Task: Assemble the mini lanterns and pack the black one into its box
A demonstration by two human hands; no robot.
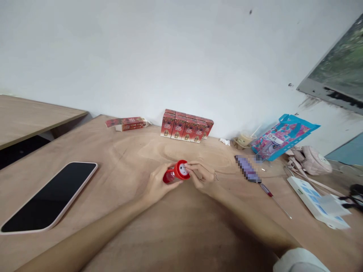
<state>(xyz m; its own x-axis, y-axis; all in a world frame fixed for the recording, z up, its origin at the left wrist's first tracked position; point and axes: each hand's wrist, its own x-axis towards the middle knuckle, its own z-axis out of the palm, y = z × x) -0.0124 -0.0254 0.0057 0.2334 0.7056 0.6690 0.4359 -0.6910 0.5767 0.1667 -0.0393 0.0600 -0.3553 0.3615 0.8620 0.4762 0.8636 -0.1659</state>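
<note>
My left hand [157, 183] is wrapped around a small red lantern-like object [169, 175] with clear sides, held tilted above the wooden table. Its round end faces me, showing a white disc [183, 169] inside a red rim, with a small dark spot on it. The thumb and fingers of my right hand [202, 174] are pinched together at the right side of that disc. Whatever sits between those fingertips, if anything, is too small to make out. A thin metal piece [216, 176] shows just beyond my right hand.
Several red printed boxes [184, 127] stand against the wall, with another box [131, 123] lying left of them. A phone [51, 196] lies at left. To the right are a screwdriver [273, 197], a drink cup [244, 140], a blue bag [286, 136] and a white power strip [314, 202].
</note>
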